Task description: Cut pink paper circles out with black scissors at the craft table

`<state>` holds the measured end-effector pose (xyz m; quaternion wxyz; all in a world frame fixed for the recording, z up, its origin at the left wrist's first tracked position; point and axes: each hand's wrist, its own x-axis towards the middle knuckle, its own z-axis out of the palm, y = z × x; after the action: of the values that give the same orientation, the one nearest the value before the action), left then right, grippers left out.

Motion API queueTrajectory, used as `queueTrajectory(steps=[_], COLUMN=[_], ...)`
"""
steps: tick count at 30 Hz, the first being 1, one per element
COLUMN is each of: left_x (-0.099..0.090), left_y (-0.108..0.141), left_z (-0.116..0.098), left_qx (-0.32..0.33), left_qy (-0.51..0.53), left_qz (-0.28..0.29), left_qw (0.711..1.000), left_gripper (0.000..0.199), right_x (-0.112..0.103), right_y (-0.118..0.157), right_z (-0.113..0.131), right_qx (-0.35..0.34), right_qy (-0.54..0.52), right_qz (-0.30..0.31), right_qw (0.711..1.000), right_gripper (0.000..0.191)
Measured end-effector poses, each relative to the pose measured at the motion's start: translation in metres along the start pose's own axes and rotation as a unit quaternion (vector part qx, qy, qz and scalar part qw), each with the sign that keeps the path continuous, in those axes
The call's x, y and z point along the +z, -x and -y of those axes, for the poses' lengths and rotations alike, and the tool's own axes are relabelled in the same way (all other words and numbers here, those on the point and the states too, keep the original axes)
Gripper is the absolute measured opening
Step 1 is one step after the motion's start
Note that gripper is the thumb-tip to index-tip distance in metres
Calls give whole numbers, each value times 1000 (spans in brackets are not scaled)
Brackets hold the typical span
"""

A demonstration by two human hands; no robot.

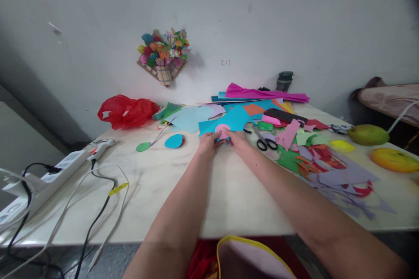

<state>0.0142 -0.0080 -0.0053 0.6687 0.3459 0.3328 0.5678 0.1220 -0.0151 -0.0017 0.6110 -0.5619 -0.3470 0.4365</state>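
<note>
A pink paper circle (223,130) lies against the near edge of a blue paper sheet (236,118). My left hand (208,141) holds the sheet and circle from the left, fingers closed on them. From the right, my right hand (238,139) pinches the same two papers. Black-handled scissors (266,143) rest just right of my right hand. Left of my hands lie a stack of blue circles (174,141) and a green circle (143,146) on the table (170,183).
Paper scraps (343,178) cover the right side, beside a mango (394,159) and a green fruit (368,134). A black phone (285,116) and rolled magenta paper (265,93) lie behind. At left are a red bag (126,111), a power strip (49,183) and cables.
</note>
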Motion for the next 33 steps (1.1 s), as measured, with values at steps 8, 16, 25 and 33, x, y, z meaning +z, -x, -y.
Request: queueTrajectory(steps=[8, 16, 25, 33], left_x=[1, 1, 2, 1], left_y=[-1, -1, -2, -2], left_z=[1, 1, 1, -6], left_qx=[5, 12, 13, -34], left_qy=[-28, -34, -28, 44], left_qz=[-25, -32, -46, -12], left_qw=[999, 999, 998, 998], left_gripper=[38, 37, 37, 8], right_x=[0, -1, -2, -2], right_y=[0, -2, -7, -7], right_z=[0, 3, -7, -5], right_qx=[2, 39, -29, -28], right_qy=[-22, -28, 5, 18], right_qz=[8, 14, 11, 14], right_qw=[1000, 999, 999, 999], right_gripper=[38, 40, 34, 31])
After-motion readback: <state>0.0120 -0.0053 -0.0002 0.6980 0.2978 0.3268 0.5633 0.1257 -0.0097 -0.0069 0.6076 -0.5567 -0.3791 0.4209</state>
